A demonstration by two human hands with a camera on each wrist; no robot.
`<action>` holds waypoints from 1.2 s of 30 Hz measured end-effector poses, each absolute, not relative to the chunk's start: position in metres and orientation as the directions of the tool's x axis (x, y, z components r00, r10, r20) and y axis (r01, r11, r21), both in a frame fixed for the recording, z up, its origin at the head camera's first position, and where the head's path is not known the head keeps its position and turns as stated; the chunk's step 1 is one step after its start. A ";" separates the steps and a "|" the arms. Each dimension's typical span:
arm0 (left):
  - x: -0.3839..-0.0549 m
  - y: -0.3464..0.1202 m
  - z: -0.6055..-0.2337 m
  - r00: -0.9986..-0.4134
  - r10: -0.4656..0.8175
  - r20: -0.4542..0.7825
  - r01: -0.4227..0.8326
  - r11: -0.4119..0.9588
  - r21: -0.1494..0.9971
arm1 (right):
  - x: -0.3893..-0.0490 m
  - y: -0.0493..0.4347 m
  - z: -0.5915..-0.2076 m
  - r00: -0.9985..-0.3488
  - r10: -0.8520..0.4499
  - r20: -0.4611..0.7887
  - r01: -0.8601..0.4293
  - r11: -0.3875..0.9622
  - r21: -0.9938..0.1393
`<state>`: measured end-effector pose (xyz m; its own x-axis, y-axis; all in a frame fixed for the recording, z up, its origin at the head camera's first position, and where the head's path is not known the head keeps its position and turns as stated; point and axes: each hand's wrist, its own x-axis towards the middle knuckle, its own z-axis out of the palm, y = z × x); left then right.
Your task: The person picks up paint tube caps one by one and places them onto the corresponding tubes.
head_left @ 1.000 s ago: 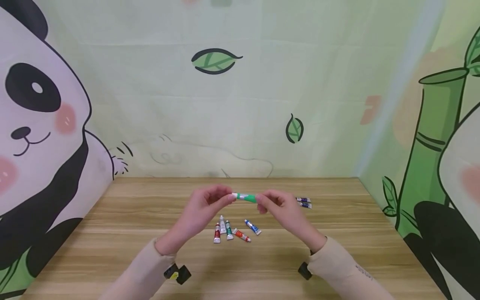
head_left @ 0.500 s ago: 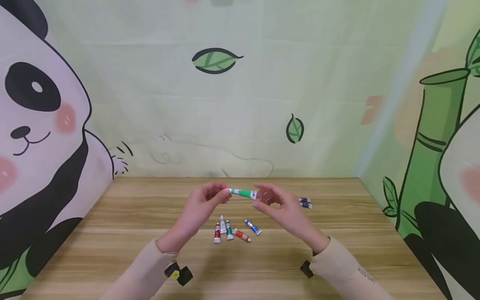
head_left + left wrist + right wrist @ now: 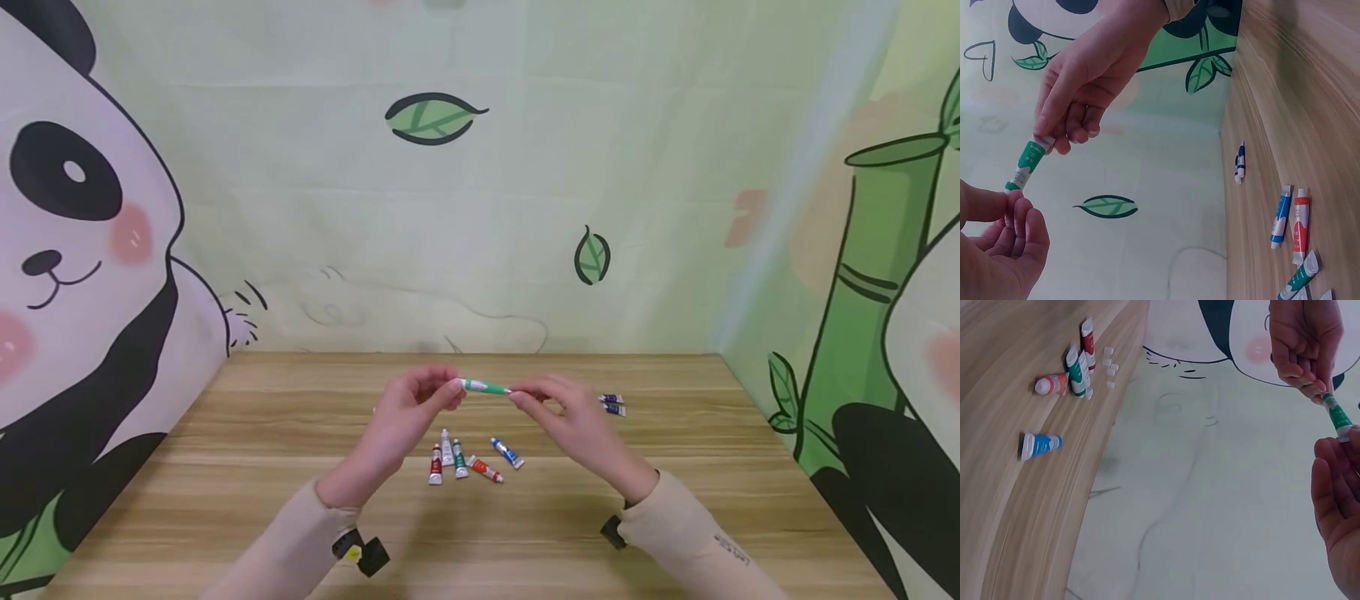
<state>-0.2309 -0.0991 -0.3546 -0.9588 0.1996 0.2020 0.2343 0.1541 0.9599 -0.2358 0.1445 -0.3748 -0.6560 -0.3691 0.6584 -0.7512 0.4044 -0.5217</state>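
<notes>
A small green-and-white paint tube (image 3: 486, 387) is held up above the table between both hands. My left hand (image 3: 408, 408) pinches its narrow neck end, which the fingertips cover. At the flat, crimped end, the thumb and fingers of my right hand (image 3: 573, 421) grip the tube. In the left wrist view the tube (image 3: 1027, 164) slants between the two hands. Below them on the table lie a blue paint tube (image 3: 507, 452), an orange-red one (image 3: 485, 469), a dark green one (image 3: 460, 459), a white one (image 3: 447, 447) and a dark red one (image 3: 435, 464).
Two dark blue paint tubes (image 3: 612, 404) lie side by side beyond the right hand. Several small white pieces (image 3: 1110, 365) sit on the wooden table (image 3: 225, 467) in the right wrist view. A printed panda-and-bamboo backdrop (image 3: 315, 208) stands behind the table's far edge.
The right fingers came off the tube's crimped end half a second ago and now pinch it again. The tube has shifted slightly left, still held by the left hand. The table's tubes stay put.
</notes>
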 end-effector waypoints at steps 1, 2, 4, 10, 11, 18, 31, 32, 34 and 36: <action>-0.230 -0.098 -0.355 -0.957 0.197 0.211 0.243 0.158 0.957 | -0.235 0.144 -0.375 -0.678 -0.355 0.643 -0.732 0.403 -0.549; -0.230 -0.098 -0.355 -0.955 0.195 0.223 0.256 0.166 0.952 | -0.235 0.144 -0.374 -0.703 -0.344 0.622 -0.709 0.396 -0.583; -0.230 -0.096 -0.356 -0.949 0.195 0.248 0.283 0.179 0.942 | -0.235 0.144 -0.373 -0.762 -0.316 0.565 -0.647 0.372 -0.665; -0.231 -0.093 -0.360 -0.931 0.206 0.302 0.345 0.222 0.912 | -0.235 0.142 -0.370 -0.888 -0.240 0.392 -0.449 0.267 -0.853; -0.231 -0.092 -0.361 -0.929 0.201 0.310 0.352 0.228 0.908 | -0.235 0.142 -0.370 -0.896 -0.237 0.375 -0.431 0.257 -0.865; -0.240 -0.079 -0.364 -0.927 0.189 0.324 0.366 0.262 0.893 | -0.243 0.153 -0.374 -0.932 -0.183 0.312 -0.354 0.289 -0.889; -0.269 -0.010 -0.375 -0.919 0.280 0.278 0.316 0.097 0.944 | -0.262 0.210 -0.381 -0.985 0.001 0.174 -0.169 0.238 -0.956; -0.271 -0.005 -0.375 -0.921 0.281 0.271 0.306 0.090 0.948 | -0.263 0.215 -0.382 -0.985 0.010 0.171 -0.163 0.243 -0.956; -0.275 0.006 -0.375 -0.923 0.281 0.262 0.294 0.077 0.953 | -0.265 0.225 -0.382 -0.985 0.028 0.171 -0.158 0.247 -0.956; -0.280 0.018 -0.375 -0.924 0.274 0.266 0.291 0.056 0.955 | -0.267 0.234 -0.383 -0.983 0.043 0.181 -0.164 0.255 -0.953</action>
